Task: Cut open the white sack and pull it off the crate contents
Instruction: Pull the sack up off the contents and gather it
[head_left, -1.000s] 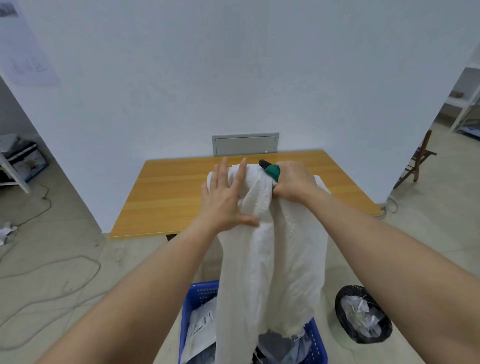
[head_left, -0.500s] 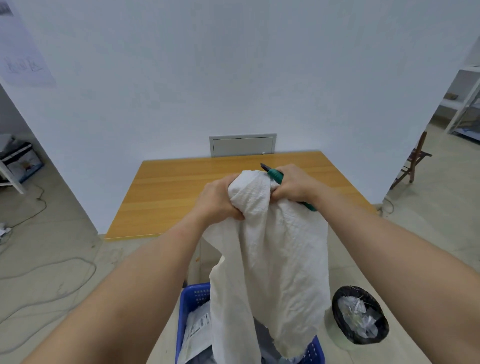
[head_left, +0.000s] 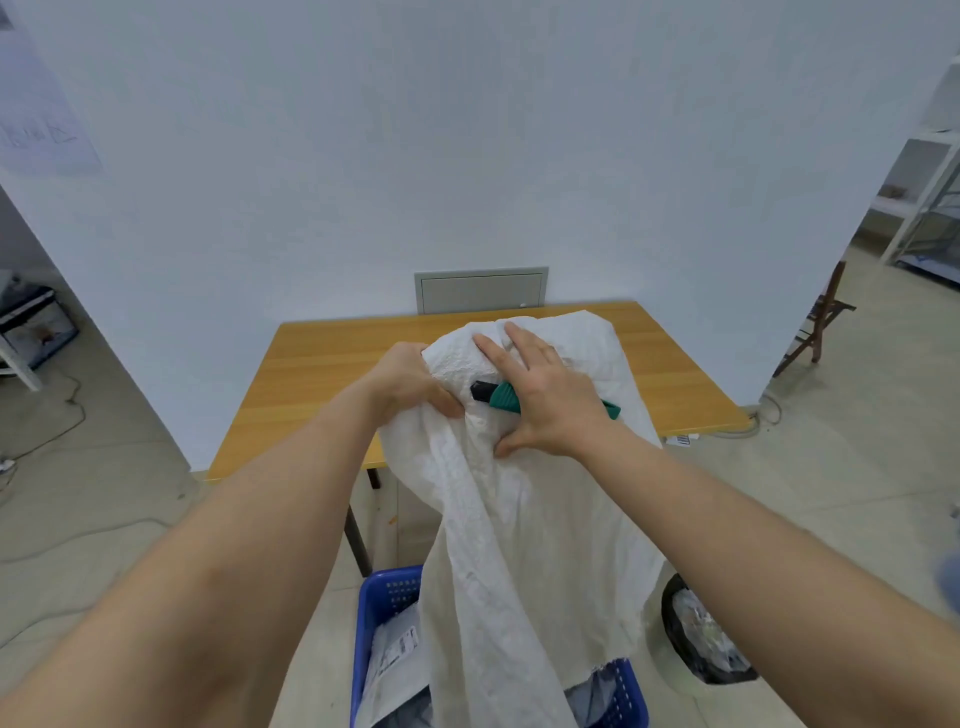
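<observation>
Your one white woven sack (head_left: 519, 519) hides most of the blue plastic crate (head_left: 387, 597) below; left hand (head_left: 410, 382) clenches it, right hand (head_left: 545, 400) spread, pinning one green-handled cutter (head_left: 506, 397)

Soft, even indoor light, faint shadows, no glare; wide-angle bending at the edges, slight overall softness.

My left hand (head_left: 410, 387) gripped a bunched fold of the white sack (head_left: 519, 519). My right hand (head_left: 545, 400) lay spread on it, pinning a green cutter (head_left: 504, 397). The sack hung into a blue crate (head_left: 387, 597).
</observation>
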